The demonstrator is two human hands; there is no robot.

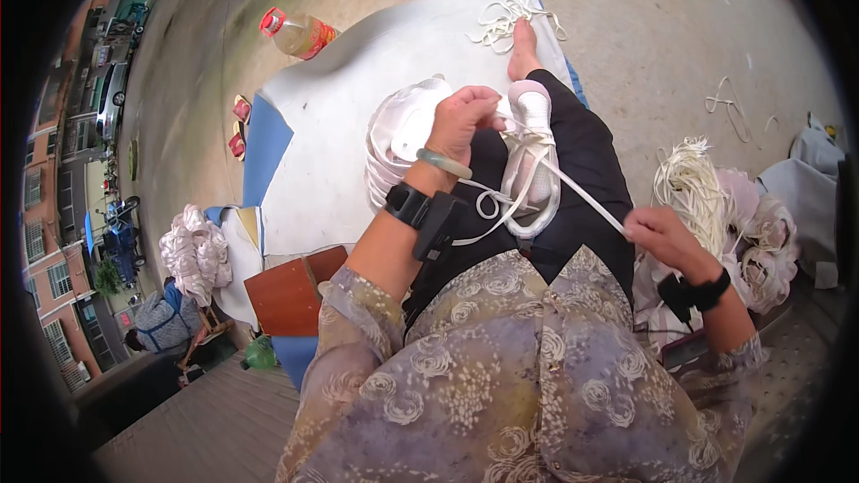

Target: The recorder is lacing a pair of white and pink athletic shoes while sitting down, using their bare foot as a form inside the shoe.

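Note:
A white shoe with a pale pink end lies lengthwise on my black-trousered lap. White shoelace crosses its front and trails in loops at its left. My left hand, wearing a bangle, is closed in a pinch beside the shoe's upper left, with lace at the fingertips. To the lower right of the shoe, my right hand is closed on a length of lace, pulled straight between the hand and the shoe. Left of the shoe, a stack of pale shoe uppers is partly hidden by my left hand and wrist.
Loose laces lie on the white sheet by my bare foot. A bottle stands beyond it. At right are a lace bundle and more uppers. A brown board sits at left; another person is farther off.

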